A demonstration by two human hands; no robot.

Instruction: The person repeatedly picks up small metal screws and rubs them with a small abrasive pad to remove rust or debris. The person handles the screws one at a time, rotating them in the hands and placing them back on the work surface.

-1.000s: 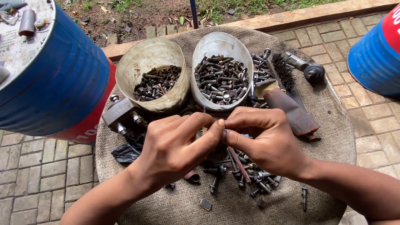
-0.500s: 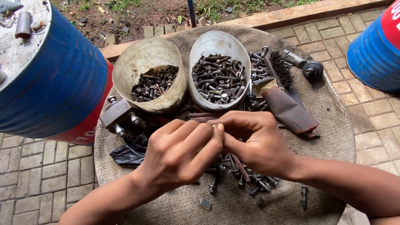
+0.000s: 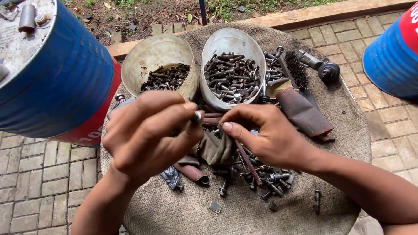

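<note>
Since the earlier frame your hands have come apart a little: the fingertips that were pinched together over one part now sit either side of it. Your left hand (image 3: pixel 148 130) is closed, thumb and fingers pinching a small bolt (image 3: pixel 198 116) whose round silvery head shows at the fingertips. Your right hand (image 3: pixel 265 132) curls loosely beside it, thumb and forefinger nearly meeting at a rusty rod (image 3: pixel 213 115) that runs toward the bolt (whether they truly grip it, you cannot tell from here).

Just under your hands lies a crumpled brown rag (image 3: pixel 217 150), and beside it a loose pile of bolts and screws (image 3: pixel 257 174) spread on the burlap-covered round table (image 3: pixel 244 213). Beyond your fingers stand two cut-open metal tins, the left tin (image 3: pixel 159 56) part-filled with dark nuts, the right tin (image 3: pixel 228 43) heaped with bolts. A wire brush (image 3: pixel 296 72) and a folded strip of sandpaper (image 3: pixel 302 113) lie right of the tins. Blue drums (image 3: pixel 61 78) flank the table.
</note>
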